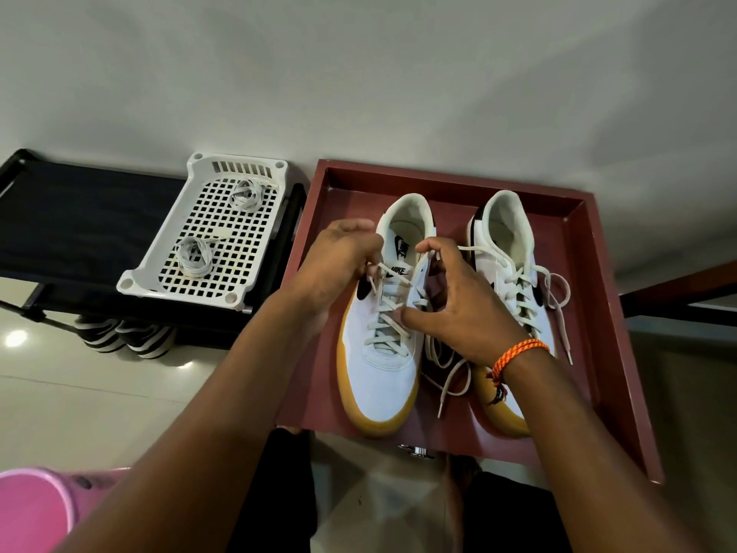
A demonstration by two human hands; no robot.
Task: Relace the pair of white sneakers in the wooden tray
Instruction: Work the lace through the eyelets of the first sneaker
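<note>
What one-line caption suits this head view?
Both hands, left and right, work laces on the left sneaker in the wooden tray.

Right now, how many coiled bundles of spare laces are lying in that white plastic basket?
2. One coiled white lace bundle lies near the far end of the white perforated plastic basket, the other coiled bundle nearer its front left corner. Nothing seems hidden there.

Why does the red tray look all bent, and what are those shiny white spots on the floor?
In the head view, the wide-angle lens stretches the edges, so the wooden tray flares out crooked and both forearms look extra long. The white spots are lamp glare on the glossy floor tiles. The left hand looks slightly smeared at its fingertips, probably motion blur; the sneakers stay sharp.
</note>
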